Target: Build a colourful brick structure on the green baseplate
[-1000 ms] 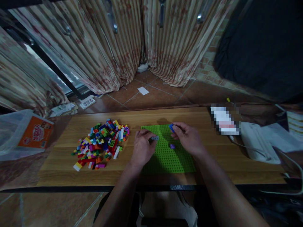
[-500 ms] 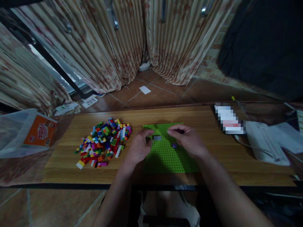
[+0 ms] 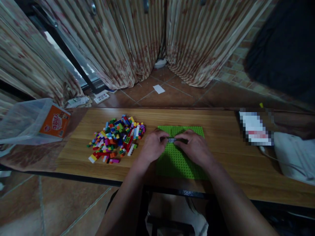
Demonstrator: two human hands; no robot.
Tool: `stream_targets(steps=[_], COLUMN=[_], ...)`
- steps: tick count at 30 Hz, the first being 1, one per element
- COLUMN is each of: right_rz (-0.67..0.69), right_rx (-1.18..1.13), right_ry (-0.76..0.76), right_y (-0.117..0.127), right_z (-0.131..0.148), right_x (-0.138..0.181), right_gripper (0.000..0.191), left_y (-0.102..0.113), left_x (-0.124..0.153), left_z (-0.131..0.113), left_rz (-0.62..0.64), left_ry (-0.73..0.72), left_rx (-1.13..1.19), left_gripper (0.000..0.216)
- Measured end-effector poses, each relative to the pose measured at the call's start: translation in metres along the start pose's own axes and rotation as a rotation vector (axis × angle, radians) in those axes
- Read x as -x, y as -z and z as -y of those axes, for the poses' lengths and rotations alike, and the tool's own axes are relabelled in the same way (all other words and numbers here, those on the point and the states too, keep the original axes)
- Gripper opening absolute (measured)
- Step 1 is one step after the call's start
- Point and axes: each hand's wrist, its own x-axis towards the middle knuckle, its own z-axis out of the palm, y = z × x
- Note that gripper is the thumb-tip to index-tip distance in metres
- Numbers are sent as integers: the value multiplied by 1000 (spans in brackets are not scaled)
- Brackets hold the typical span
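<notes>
Wooden table [image 3: 231,150] | green baseplate [image 3: 178,160] | left fingers [image 3: 162,134], right fingers [image 3: 182,135]: pinching 1 grey brick [image 3: 171,140]

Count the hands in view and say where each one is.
2: the left hand at the left end of the grey brick, the right hand at its right end, both over the green board.

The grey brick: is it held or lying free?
The grey brick is held: left hand and right hand grip its ends over the green baseplate. Whether attached, I cannot tell.
</notes>
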Motion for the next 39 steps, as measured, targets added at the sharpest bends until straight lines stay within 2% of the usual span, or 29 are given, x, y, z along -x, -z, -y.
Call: stream_targets(steps=[24,39], right_rz=[17,25], right_rx=[63,61], right_ry=[21,0], right_y=[0,-1], right_z=[0,0], right_x=[0,-1], right_gripper=[13,11], left_y=[-9,-16], left_x=[-6,0], left_z=[0,-3], left_rz=[-54,-108], left_ry=[44,-13], left_rx=[-40,-147], left_gripper=[12,15])
